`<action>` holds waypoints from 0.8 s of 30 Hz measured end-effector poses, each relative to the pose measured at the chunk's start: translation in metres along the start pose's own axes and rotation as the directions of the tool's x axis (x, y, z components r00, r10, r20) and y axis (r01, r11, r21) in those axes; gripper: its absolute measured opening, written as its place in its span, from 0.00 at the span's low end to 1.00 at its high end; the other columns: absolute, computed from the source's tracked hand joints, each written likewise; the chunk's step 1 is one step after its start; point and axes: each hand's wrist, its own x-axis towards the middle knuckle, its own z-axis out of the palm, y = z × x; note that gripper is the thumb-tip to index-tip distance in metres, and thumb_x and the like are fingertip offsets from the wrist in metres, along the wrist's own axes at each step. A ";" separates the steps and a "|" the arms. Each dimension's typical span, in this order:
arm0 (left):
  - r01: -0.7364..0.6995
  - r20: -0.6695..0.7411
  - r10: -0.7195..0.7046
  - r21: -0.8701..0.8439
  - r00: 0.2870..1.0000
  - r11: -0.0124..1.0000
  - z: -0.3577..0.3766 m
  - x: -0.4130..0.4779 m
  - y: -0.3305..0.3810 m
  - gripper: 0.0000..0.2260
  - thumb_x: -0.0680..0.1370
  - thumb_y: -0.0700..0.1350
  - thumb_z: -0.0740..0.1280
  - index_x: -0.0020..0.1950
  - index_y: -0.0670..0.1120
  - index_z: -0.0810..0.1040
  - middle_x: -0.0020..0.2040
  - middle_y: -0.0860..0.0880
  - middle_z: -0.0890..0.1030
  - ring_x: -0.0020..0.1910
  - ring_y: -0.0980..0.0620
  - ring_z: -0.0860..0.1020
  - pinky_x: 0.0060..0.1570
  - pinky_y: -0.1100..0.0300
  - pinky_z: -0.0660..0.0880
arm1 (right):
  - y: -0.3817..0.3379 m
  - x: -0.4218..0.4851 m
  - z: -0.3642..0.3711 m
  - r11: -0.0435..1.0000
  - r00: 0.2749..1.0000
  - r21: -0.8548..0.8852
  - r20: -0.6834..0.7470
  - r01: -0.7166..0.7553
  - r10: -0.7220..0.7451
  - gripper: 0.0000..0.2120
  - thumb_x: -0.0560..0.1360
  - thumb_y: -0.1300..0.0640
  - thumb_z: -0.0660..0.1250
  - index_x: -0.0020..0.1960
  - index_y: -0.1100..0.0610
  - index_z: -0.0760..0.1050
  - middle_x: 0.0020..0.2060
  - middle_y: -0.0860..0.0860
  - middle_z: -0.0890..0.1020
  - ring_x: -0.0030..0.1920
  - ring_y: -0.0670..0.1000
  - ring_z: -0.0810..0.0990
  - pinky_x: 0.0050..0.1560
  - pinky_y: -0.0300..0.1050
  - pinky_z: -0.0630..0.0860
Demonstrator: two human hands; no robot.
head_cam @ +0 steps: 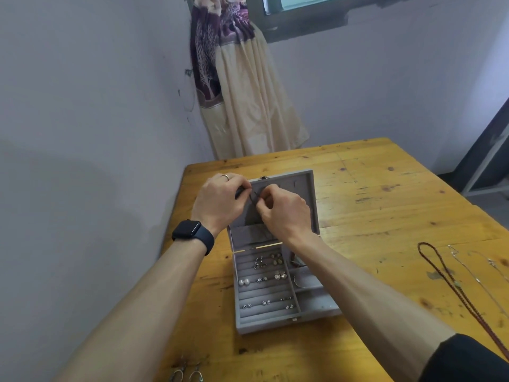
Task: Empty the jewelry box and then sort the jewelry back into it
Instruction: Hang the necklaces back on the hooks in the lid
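**Head view.** A grey velvet-lined jewelry box [239, 312] stands open on the yellow knotty-wood counter [385, 210], its lid [303, 194] tilted back. Stud earrings, among them a white pearl pair [243, 282], sit in the ridged tray. In front of the lid's inner face, the left hand [220, 199] and the right hand [283, 210] each pinch a thin dark cord [254, 195] between fingertips; whether it is being hooked or fastened is too small to tell. Judged risks: a slipped pinch could drop the cord among the seated earrings and tangle it, and a hard pull could tip the lid or shift the box. A brown braided necklace [440, 274] and a fine silver chain [468, 271] lie toward the right edge, and metal drop earrings [187, 374] lie at the near edge, where a sweeping forearm could knock them off.
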 end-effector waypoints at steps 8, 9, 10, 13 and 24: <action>-0.019 -0.042 0.020 0.030 0.999 0.999 0.004 -0.001 0.000 0.01 0.75 0.43 0.73 0.45 0.48 0.83 0.46 0.51 0.85 0.44 0.45 0.81 0.45 0.50 0.77 | 0.005 -0.002 -0.001 0.993 0.994 -0.066 0.057 0.102 -0.098 0.08 0.77 0.48 0.64 0.51 0.51 0.77 0.46 0.49 0.84 0.47 0.59 0.81 0.45 0.50 0.77; -0.027 -0.032 0.027 0.026 0.999 0.999 0.003 -0.001 -0.001 0.00 0.75 0.44 0.74 0.45 0.48 0.84 0.47 0.51 0.85 0.46 0.45 0.81 0.47 0.50 0.77 | 0.006 -0.002 -0.001 0.989 0.992 -0.083 0.061 0.120 -0.115 0.08 0.77 0.48 0.63 0.51 0.51 0.76 0.46 0.49 0.84 0.47 0.60 0.81 0.45 0.51 0.77; -0.030 -0.018 0.030 0.018 0.999 0.999 0.003 -0.001 -0.003 0.01 0.75 0.44 0.74 0.44 0.48 0.85 0.49 0.51 0.85 0.48 0.46 0.81 0.48 0.50 0.78 | 0.008 -0.003 0.000 0.986 0.990 -0.101 0.065 0.135 -0.129 0.08 0.77 0.48 0.62 0.51 0.51 0.75 0.47 0.49 0.83 0.47 0.61 0.81 0.44 0.52 0.77; -0.038 0.009 0.037 0.009 0.999 0.999 0.003 -0.006 -0.006 0.02 0.73 0.44 0.75 0.45 0.49 0.86 0.53 0.51 0.85 0.51 0.47 0.81 0.52 0.52 0.78 | 0.017 -0.008 0.004 0.979 0.985 -0.118 0.060 0.167 -0.161 0.07 0.80 0.48 0.61 0.52 0.50 0.74 0.46 0.50 0.82 0.44 0.63 0.80 0.40 0.53 0.76; 0.036 -0.038 -0.037 -0.024 0.999 0.999 0.005 -0.011 0.002 0.03 0.75 0.43 0.73 0.46 0.49 0.84 0.54 0.51 0.84 0.53 0.47 0.80 0.53 0.52 0.75 | 0.044 -0.033 0.004 0.871 0.900 -0.249 0.013 0.424 -0.435 0.22 0.76 0.38 0.65 0.60 0.53 0.77 0.52 0.50 0.80 0.49 0.55 0.78 0.49 0.52 0.76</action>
